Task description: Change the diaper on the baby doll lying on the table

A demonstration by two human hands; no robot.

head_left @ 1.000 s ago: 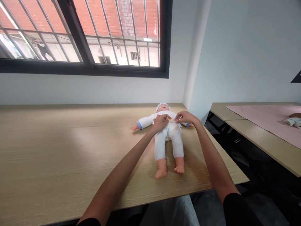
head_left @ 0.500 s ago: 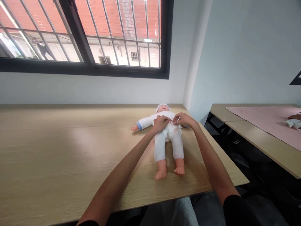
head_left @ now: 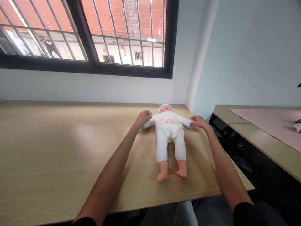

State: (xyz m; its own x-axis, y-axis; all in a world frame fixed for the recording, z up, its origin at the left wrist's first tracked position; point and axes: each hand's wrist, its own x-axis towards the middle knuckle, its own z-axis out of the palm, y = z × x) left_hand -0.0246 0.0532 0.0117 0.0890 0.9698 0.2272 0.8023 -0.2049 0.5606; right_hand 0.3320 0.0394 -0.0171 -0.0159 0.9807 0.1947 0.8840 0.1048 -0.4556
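Observation:
A baby doll lies on its back on the wooden table, its arms spread and its feet toward me. It has a white suit, a white cap with dark print, and blue cuffs. A white diaper is wrapped around its hips, with a coloured strip at the waist. My left hand hovers by the doll's arm on the left side, fingers loosely bent, holding nothing. On the other side, my right hand is at the doll's cuff, thumb and fingers apart; whether it touches the cuff I cannot tell.
The doll lies near the right end of the wooden table. Past a dark gap stands another table with a pink cloth; a hand and a white patterned item show at its far edge. A barred window is behind.
Both hands have left the diaper's waist and moved apart, the left one outward to the left and the right one outward to the right. The view has shifted slightly.

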